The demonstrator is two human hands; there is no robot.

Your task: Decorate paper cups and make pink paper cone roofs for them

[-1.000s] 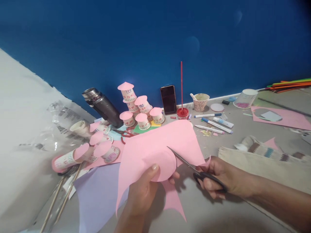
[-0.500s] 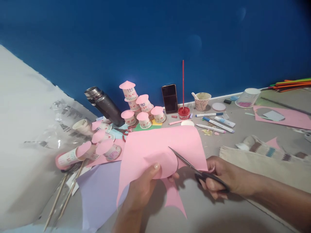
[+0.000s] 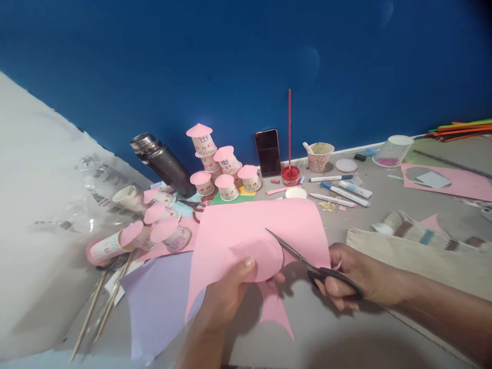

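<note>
A large sheet of pink paper point(image 3: 230, 225) is pinched in my left hand point(image 3: 230, 292), thumb on top and fingertips showing beneath. A rounded flap curves up by the thumb, and a curved, pointed strip hangs below. My right hand point(image 3: 342, 282) grips black-handled scissors point(image 3: 295, 251). Their blades lie along the curved cut beside the rounded flap, with the tips over the sheet; the lower blade is hidden by the paper. The right edge of the sheet touches the fingers of my right hand.
Behind the sheet stand stacked decorated paper cups with pink cone tops point(image 3: 200, 141), a dark flask point(image 3: 165, 164), a phone point(image 3: 268, 152) and a red pot holding a stick point(image 3: 290, 176). Markers point(image 3: 346, 195) lie right of them. Purple paper point(image 3: 157, 302) lies at left, a cloth point(image 3: 403, 261) at right.
The view has shifted very slightly. Both hands, the pink paper and the scissors keep nearly the same positions, with the scissor blades still at the cut.
</note>
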